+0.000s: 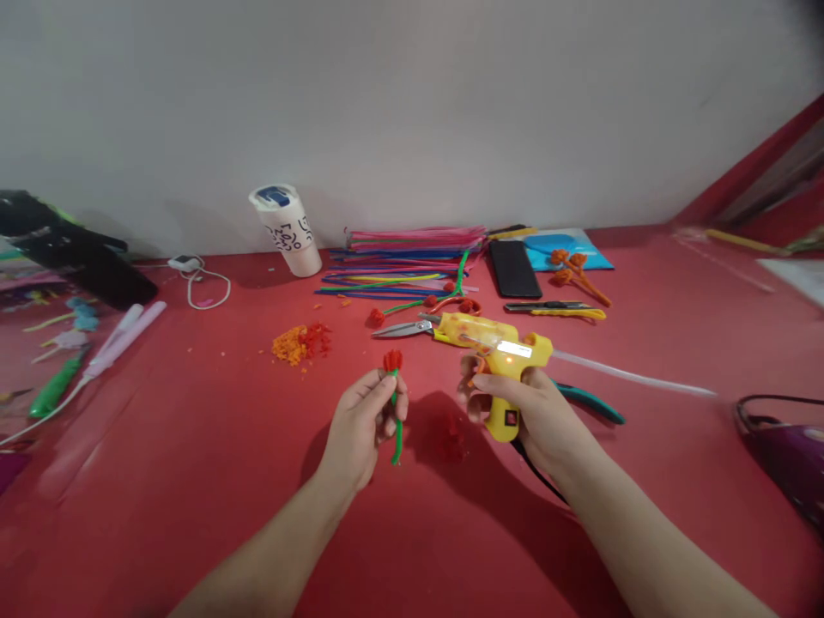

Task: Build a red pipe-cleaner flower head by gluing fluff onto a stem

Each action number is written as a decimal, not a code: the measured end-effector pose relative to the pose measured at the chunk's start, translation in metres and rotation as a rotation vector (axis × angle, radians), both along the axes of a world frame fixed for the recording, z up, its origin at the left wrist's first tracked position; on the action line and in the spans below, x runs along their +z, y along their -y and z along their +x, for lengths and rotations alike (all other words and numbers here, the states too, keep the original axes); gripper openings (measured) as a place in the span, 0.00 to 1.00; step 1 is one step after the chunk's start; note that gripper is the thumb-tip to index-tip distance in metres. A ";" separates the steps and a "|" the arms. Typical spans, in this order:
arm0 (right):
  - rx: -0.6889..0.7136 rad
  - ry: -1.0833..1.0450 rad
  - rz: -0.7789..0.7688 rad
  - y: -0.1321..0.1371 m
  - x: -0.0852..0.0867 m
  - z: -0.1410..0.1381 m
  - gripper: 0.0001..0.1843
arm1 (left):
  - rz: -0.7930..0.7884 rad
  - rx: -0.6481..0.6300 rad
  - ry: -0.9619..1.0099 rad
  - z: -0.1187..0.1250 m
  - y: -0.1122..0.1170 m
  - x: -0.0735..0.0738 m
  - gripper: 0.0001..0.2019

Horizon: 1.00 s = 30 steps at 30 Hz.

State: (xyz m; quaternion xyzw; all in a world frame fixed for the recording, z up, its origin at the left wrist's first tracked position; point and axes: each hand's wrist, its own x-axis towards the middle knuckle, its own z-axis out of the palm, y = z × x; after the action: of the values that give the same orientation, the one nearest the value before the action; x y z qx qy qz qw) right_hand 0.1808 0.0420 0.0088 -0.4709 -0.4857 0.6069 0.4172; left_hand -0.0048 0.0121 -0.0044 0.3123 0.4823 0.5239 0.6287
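Item 1: green pipe-cleaner stem with a red fuzzy bloom (397, 438), upright over the middle of the red table (193, 481). I log it as pinched between thumb and fingers of the left hand (364, 421), which is closed round the stem just under the bloom.

Item 2: yellow plastic hot-glue gun (499, 343), its handle wrapped firmly by the right hand (531, 412). A translucent glue stick (631, 376) juts out behind, and the nozzle points left, near the bloom but apart from it.

Handling note, my judgement: keep the fingers low on the stem, bring the nozzle to the bloom's base, and squeeze sparingly.

Item 3: steel scissors (402, 328), just beyond the gun.

Item 4: heap of orange and red trimmings (301, 342), loose on the table, in no container.

Item 5: bundle of multicoloured pipe cleaners (405, 262), by the far edge.

Item 6: white lidded paper cup (287, 230), at the far edge, tilted. The lid hides its contents, so I cannot tell what it holds.
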 end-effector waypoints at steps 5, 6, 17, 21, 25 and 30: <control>0.056 0.015 0.050 0.008 -0.002 -0.002 0.13 | 0.002 -0.021 0.111 -0.002 -0.004 -0.002 0.09; 0.042 0.069 0.073 0.010 -0.002 -0.002 0.14 | -0.004 -0.024 0.143 -0.002 -0.004 -0.002 0.08; -0.052 0.263 0.260 0.023 0.008 -0.012 0.09 | -0.073 -0.029 0.320 -0.003 -0.006 0.002 0.08; -0.056 0.280 0.253 0.023 0.003 -0.011 0.11 | -0.073 -0.025 0.306 -0.003 -0.006 0.001 0.09; -0.015 0.267 0.236 0.023 0.000 -0.010 0.13 | -0.071 -0.025 0.308 -0.002 -0.006 0.002 0.10; -0.019 0.282 0.238 0.023 0.001 -0.012 0.14 | -0.073 -0.028 0.311 -0.002 -0.005 0.003 0.10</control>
State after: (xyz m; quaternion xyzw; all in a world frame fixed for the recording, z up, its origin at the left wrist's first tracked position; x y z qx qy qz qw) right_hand 0.1688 0.0187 0.0102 -0.5032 -0.6033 0.4692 0.4033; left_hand -0.0071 0.0174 -0.0018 0.2111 0.3933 0.5395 0.7139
